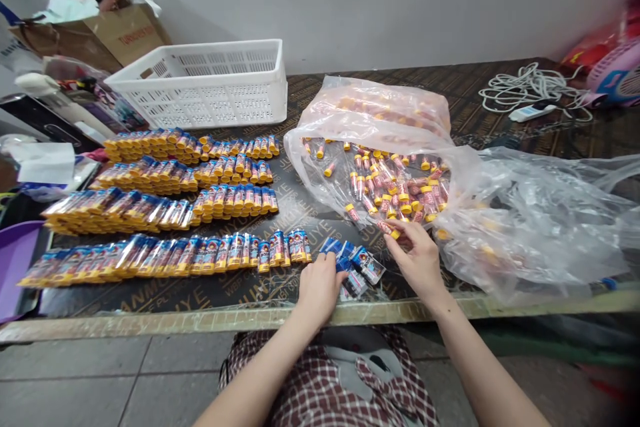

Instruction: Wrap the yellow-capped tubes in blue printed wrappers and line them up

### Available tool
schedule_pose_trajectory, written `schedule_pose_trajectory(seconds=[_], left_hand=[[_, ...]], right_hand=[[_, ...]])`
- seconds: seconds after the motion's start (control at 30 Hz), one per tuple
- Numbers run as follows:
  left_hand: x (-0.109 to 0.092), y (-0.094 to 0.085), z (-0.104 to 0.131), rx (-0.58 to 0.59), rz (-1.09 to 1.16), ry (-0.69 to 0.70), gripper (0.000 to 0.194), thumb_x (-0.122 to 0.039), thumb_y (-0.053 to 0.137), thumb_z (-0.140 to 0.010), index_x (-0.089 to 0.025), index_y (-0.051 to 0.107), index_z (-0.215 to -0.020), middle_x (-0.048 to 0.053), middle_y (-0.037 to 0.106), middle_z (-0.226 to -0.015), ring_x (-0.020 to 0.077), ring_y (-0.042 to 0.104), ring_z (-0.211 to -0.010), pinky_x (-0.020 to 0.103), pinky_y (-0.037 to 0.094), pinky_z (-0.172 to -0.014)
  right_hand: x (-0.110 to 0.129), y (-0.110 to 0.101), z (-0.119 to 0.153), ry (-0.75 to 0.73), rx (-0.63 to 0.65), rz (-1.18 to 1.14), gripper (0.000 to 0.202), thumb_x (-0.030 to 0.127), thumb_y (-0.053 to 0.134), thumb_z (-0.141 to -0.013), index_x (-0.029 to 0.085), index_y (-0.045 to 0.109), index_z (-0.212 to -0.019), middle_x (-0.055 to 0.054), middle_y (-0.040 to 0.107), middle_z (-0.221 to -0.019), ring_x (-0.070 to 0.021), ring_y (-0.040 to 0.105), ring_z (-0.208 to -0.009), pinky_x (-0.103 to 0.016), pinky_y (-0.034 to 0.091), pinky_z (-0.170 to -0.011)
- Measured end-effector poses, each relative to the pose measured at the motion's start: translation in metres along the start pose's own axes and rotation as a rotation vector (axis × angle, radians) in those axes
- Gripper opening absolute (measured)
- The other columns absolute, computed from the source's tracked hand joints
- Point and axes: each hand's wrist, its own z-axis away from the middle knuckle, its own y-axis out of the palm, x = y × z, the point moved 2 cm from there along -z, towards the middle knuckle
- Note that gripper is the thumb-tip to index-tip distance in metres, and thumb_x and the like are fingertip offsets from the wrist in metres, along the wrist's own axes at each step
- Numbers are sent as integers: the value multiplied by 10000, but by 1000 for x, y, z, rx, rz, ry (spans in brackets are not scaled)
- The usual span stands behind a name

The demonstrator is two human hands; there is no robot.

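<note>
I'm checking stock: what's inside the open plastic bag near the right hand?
The plastic bag holds a loose heap of small yellow-capped tubes; blurred shapes show through its film. Whatever lies beneath the heap is hidden.

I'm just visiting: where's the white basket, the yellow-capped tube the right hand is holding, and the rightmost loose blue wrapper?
White basket [215, 99]: head view, on its front wall.
Yellow-capped tube [387, 227]: head view, mid-body.
Rightmost blue wrapper [369, 265]: head view, on its printed face.
</note>
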Motion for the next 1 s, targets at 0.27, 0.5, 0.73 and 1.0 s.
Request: schedule_pose_trajectory(seconds=[0.27, 0.5, 0.73, 1.0], left_hand=[[4, 9, -1, -53, 1, 94, 119, -205, 467, -877, -178, 579, -847, 57, 640, -853, 192, 605, -823, 273, 407, -688], [7, 16, -1, -89, -34, 135, 171, -154, 413, -879, -189, 574, -836, 57, 645, -793, 186, 591, -761, 271, 392, -648], [7, 10, 5, -248, 340, 187, 110, -145, 474, -803, -187, 516, -711, 45, 615, -809, 171, 567, -803, 267, 406, -709], [10, -7, -2, -137, 1498, -225, 353, -233, 710, -621, -190, 509, -907, -77, 569, -562, 100, 558, -525, 235, 469, -597]], right_hand=[[6, -17, 32, 113, -40, -106, 221, 315, 579, -837, 214, 645, -1022, -66, 607, -978, -189, 593, -833, -328, 507, -706], [3, -12, 40, 148, -52, -150, 228, 339, 597, -825, 212, 656, -1005, -58, 607, -952, -175, 587, -796, -313, 505, -690], [15, -11, 41, 156, -60, -201, 207, 314, 610, -819, 222, 670, -995, -56, 600, -944, -181, 588, -830, -315, 506, -706], [28, -14, 47, 213, -61, -421, 218, 271, 626, -801, 225, 671, -1009, -66, 599, -1020, -194, 599, -921, -309, 522, -773]])
